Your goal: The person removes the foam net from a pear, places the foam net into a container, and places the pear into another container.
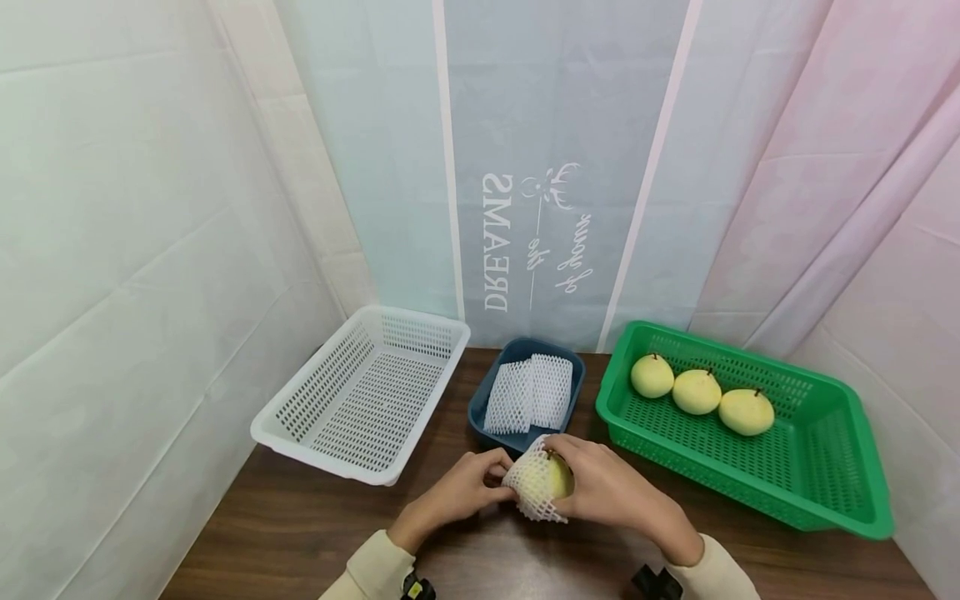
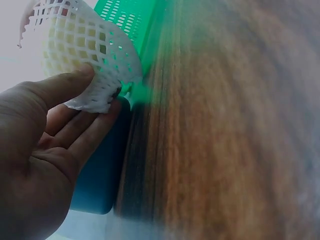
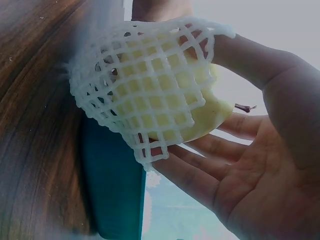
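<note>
A pale yellow pear (image 1: 561,478) sits partly inside a white foam net sleeve (image 1: 529,485), above the table in front of the blue basket. My right hand (image 1: 611,490) grips the pear at its bare end, fingers and thumb spread around the fruit. In the right wrist view the stem (image 3: 245,107) points toward the palm, and the mesh covers the rest of the pear (image 3: 215,115). My left hand (image 1: 459,490) pinches the closed-in end of the sleeve between thumb and fingers, as the left wrist view shows with the net (image 2: 95,95).
A small dark blue basket (image 1: 480,414) behind the hands holds flat foam net sleeves (image 1: 512,398). On the right, a green basket (image 1: 750,487) contains three pears (image 1: 696,392). A white basket (image 1: 360,473) stands at the left. Curtains (image 1: 555,100) hang behind the wooden table (image 1: 300,533).
</note>
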The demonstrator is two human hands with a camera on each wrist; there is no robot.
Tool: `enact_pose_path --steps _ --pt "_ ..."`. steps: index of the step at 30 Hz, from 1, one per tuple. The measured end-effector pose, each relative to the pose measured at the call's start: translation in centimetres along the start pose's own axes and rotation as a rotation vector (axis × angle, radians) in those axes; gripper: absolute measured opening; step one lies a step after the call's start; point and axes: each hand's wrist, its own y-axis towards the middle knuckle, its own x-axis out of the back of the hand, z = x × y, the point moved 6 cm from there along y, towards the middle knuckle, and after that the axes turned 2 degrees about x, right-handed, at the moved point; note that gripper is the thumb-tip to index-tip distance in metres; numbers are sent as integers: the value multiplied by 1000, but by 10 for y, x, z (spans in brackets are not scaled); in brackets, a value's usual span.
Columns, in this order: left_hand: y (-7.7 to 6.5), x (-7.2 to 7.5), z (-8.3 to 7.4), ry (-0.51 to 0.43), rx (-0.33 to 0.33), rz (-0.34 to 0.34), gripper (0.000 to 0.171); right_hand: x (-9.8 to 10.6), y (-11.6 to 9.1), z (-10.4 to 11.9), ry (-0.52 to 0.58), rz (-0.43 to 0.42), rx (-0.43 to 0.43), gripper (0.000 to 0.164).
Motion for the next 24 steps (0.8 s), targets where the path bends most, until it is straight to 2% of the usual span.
enact_pose_path --steps 11,18,24 --pt "0 3 -3 -19 -16 -38 10 5 1 1 13 -3 13 69" --pt "0 6 -5 0 -33 -67 4 8 0 3 -2 -14 37 69" --pt "-1 7 -6 0 -47 -80 4 11 -1 5 3 -26 59 65"
